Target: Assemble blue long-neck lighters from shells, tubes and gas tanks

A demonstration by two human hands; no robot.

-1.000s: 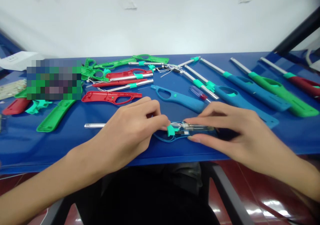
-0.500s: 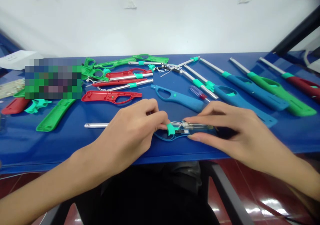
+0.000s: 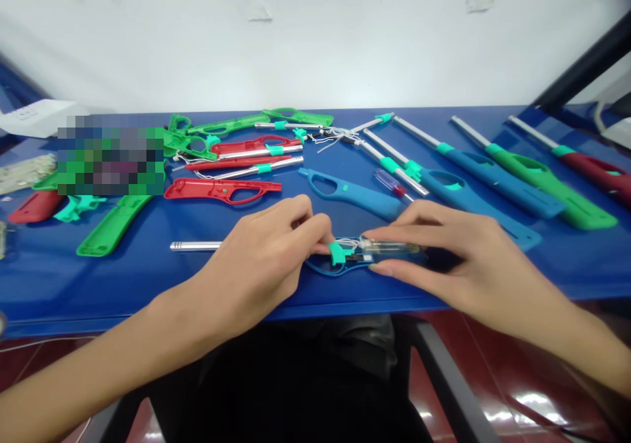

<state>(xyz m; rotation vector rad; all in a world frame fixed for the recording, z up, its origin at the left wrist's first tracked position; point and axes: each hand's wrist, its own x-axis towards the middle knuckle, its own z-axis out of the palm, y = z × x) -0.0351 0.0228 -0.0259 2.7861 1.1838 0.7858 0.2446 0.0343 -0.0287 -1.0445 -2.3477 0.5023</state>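
Note:
In front of me on the table lies an opened gas lighter with a blue half-shell. Its metal tube points left and passes behind my left hand. That hand's thumb and index finger are closed in a pinch on the teal trigger. White wires and a clear fuel tank sit in the shell to the right of the trigger. My right hand grips the handle part from both sides, thumb at the near edge, fingers at the far edge. The handle's far end is hidden under this hand.
Assembled lighters in blue, green and dark red lie at the right. Behind my hands are a blue shell half, a screwdriver, red shells and metal tubes. Green shells lie left.
The view has shifted slightly. Both hands keep their hold on the lighter, and no part has visibly moved within it.

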